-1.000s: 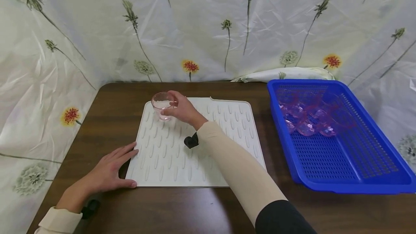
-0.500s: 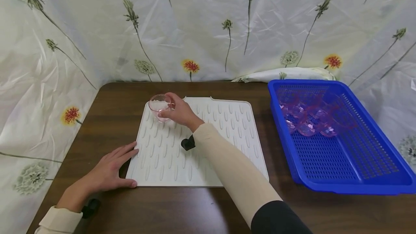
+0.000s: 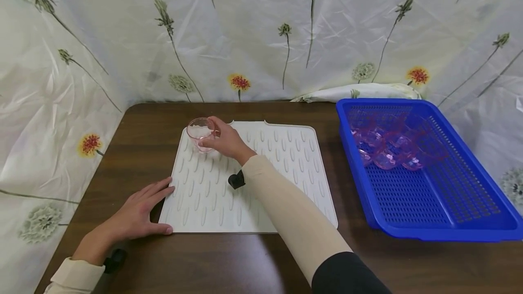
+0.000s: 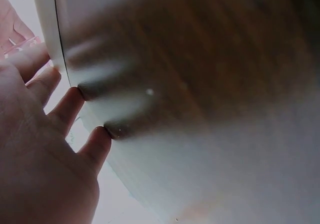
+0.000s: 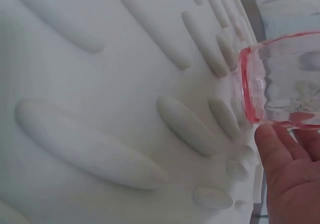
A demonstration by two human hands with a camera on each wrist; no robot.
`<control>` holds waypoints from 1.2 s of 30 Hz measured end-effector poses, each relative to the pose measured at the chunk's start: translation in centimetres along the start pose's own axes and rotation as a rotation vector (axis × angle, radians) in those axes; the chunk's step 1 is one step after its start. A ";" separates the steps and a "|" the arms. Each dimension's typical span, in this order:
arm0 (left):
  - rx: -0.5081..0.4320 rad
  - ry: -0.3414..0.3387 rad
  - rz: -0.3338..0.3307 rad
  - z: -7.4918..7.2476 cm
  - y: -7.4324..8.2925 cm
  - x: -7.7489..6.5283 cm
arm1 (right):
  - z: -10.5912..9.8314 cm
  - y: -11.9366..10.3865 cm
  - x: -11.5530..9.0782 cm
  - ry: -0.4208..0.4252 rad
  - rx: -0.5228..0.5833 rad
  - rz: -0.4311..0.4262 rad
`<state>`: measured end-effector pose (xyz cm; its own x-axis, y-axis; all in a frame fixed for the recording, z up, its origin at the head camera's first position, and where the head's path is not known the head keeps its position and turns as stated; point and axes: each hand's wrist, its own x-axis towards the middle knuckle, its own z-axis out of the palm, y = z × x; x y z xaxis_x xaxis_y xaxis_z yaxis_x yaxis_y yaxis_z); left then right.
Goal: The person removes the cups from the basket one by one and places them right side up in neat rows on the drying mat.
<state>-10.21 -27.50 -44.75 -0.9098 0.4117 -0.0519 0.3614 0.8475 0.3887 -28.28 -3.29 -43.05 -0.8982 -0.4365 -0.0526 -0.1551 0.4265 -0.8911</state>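
Observation:
In the head view a clear pink-tinted glass (image 3: 199, 134) stands upright at the far left corner of a white ridged drying mat (image 3: 241, 185). My right hand (image 3: 229, 139) grips it from the right, thumb on the near side and fingers on the far side. The right wrist view has the base of the glass (image 5: 280, 81) at the mat's surface, my fingers against its side. My left hand (image 3: 139, 214) lies at the mat's left edge, fingers spread, with fingertips and thumb on that edge. The left wrist view has those fingertips (image 4: 70, 103) on the wooden table.
A blue plastic basket (image 3: 369, 212) stands on the right of the brown table (image 3: 196, 262). Several pink-tinted glasses (image 3: 386, 158) are in its far left part. A curtain with printed flowers (image 3: 245, 35) hangs behind the table and along both sides.
My right hand has shifted the glass slightly left, toward the mat's far left corner, then held it there over the last half second. My left hand has stayed in place.

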 end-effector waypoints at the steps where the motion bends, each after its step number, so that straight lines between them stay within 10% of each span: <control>1: -0.001 -0.001 -0.002 0.0 0.0 0.0 | -0.1 0.0 0.0 -0.003 0.001 0.000; 15: 0.002 -0.018 -0.007 0.0 0.0 0.3 | -2.2 -0.8 -0.3 -0.108 -0.095 0.024; 36: 0.032 -0.003 0.047 0.2 0.1 0.1 | -17.2 -6.6 -5.4 -0.108 -0.470 -0.125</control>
<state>-10.24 -27.27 -44.94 -0.8910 0.4525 -0.0367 0.4103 0.8373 0.3614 -29.49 9.94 -29.15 -0.8171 -0.5759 -0.0268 -0.4496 0.6657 -0.5955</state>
